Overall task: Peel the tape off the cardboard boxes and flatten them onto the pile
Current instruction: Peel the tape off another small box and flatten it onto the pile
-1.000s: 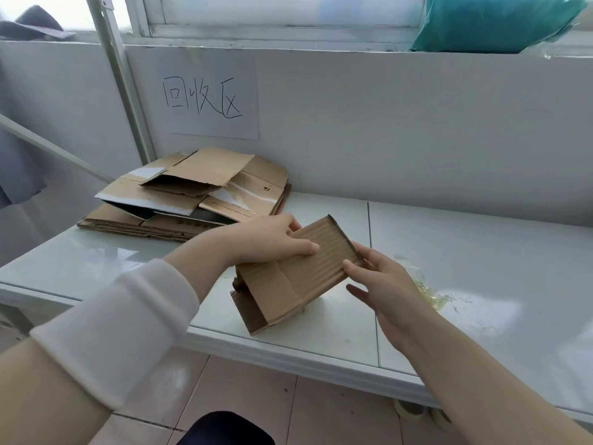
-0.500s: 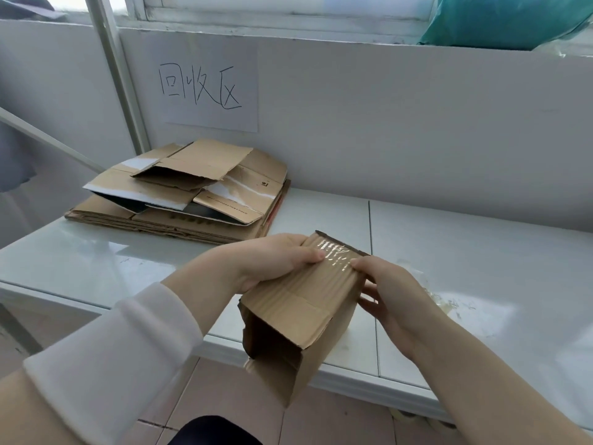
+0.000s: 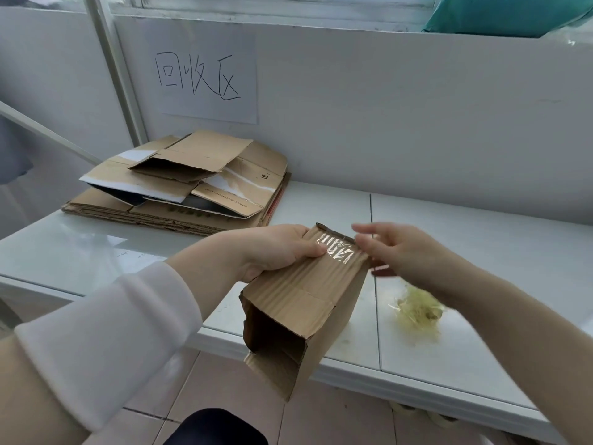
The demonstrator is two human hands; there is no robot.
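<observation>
- While the left hand point(image 3: 276, 248) grips the box point(image 3: 305, 303) at its far end, thumb curled over the top face beside the tape point(image 3: 337, 252) and the other fingers hidden behind, the box hangs tilted over the near edge of the table point(image 3: 481, 239), its open end pointing down toward the camera.
- The tape is a clear, wrinkled strip stuck on the far end of the top face, between the 2 hands.
- The right hand point(image 3: 407, 252) is at the far right corner of the box. Its fingers are blurred, so whether they pinch the tape cannot be told.
- The pile point(image 3: 192, 191) of flattened boxes lies at the back left of the table, against the wall, well apart from the held box.
- A yellowish crumpled wad point(image 3: 417, 311) lies on the table beneath the right forearm.
- A sheet point(image 3: 205, 75) with 3 handwritten characters is fixed to the wall above the pile.
</observation>
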